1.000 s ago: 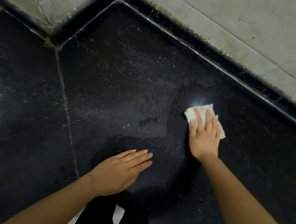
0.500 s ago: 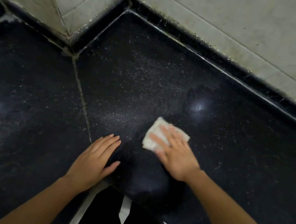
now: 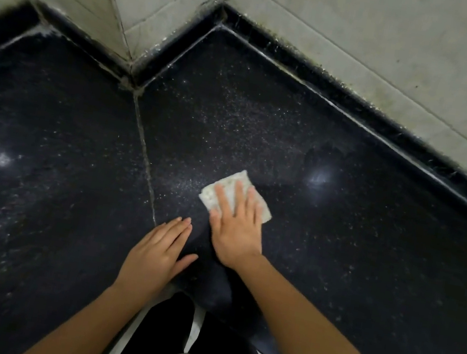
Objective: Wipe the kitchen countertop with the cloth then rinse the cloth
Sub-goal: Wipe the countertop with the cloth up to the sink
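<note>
Right hand, fingers flat, presses cloth on countertop, has swept it left from glare spot toward seam; left hand rests open beside it, so still mid-wipe, speckled far corner undone, rinse pending.

Dim, glare spots on countertop, edges blurred

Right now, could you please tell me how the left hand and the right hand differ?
The right hand presses flat on the cloth; the left hand rests on bare countertop, touching no cloth. The right hand reaches farther in; the left hand lies nearer the front edge, beside the seam. Both are open, palms down, fingers straight.
</note>
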A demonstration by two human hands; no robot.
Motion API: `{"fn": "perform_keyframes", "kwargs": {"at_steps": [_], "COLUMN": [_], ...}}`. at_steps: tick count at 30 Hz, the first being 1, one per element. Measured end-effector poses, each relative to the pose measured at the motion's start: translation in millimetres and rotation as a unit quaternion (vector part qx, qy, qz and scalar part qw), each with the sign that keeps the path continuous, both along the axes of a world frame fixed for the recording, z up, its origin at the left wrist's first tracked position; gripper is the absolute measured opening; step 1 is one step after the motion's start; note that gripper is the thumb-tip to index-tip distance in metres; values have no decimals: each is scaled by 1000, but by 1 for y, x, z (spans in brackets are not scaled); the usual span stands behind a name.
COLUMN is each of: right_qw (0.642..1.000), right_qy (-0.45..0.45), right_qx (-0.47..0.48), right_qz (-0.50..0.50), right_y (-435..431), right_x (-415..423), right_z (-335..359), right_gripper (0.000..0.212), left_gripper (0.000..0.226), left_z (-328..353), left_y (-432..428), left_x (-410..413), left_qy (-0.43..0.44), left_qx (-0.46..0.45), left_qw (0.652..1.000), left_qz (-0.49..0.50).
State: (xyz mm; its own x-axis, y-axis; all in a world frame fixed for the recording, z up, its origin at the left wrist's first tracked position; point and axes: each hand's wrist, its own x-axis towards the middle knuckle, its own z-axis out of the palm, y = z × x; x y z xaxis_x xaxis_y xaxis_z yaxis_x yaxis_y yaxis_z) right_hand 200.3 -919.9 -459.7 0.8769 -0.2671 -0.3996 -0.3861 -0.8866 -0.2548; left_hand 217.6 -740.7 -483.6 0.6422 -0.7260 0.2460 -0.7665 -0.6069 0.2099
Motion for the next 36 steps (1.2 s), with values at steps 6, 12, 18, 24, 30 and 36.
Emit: {"fn": "perform_keyframes", "kwargs": {"at_steps": [6, 12, 18, 24, 30, 36], "right_qw": [976, 988, 958, 998, 993, 975], "right_qy": [-12, 12, 6, 3, -24, 10], "right_qx": [26, -49, -6, 38, 21, -25], "right_qz": [216, -145, -287, 49, 117, -220], "right_y": [-47, -142, -102, -40, -108, -225], "right_x": [-10, -16, 37, 45, 28, 8], "right_z": [3, 4, 5, 7, 8, 6], "right_gripper": [49, 53, 55, 52, 49, 53], "left_gripper": [53, 63, 68, 70, 62, 67], "left_z": [4, 7, 16, 18, 23, 33], "left_y": [-1, 0, -2, -3, -35, -114], "left_x": [1, 7, 8, 7, 20, 34], "left_qy": [-13, 20, 47, 53, 70, 86], "left_qx": [2, 46, 77, 118, 113, 132], "left_qw": [1000, 999, 996, 992, 990, 983], "left_qz": [-3, -15, -10, -16, -44, -92]}}
